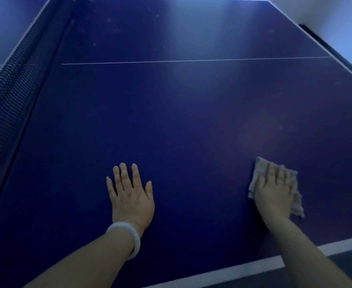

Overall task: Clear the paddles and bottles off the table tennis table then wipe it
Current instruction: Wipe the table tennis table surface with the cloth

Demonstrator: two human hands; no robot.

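Wiping stage, judging by the blue worktop point(191, 121): no paddles or bottles anywhere in view, only scuffs and pale specks, thickest toward the far end and along the right-hand edge.

Right hand point(274, 192) spread flat on a grey cloth point(260, 167), fingers straight and pressing down rather than gripping; cloth corners poking out ahead of the fingertips and behind the wrist. Flat palm likely chosen to spread pressure over the whole rag and keep it from bunching during a stroke. Cloth just inside the white border line point(243, 265) at the near edge of the worktop, well to the right of the other hand.

Left hand point(131, 196) also flat and wide on the bare worktop, holding nothing, a pale bangle point(127, 238) on its wrist. Probably planted as a prop, taking body weight while leaning over for reach.

Net point(10, 80) along the far left of the worktop, thin white centre line point(191, 60) running from it to the right across the surface, well beyond both hands. White wall point(326, 11) past the far right corner.

Much left to cover by the look of it: marks beyond the centre line and near the right edge not yet reached. Next stroke probably forward or sideways from the cloth's spot; far marks a stretch from here.
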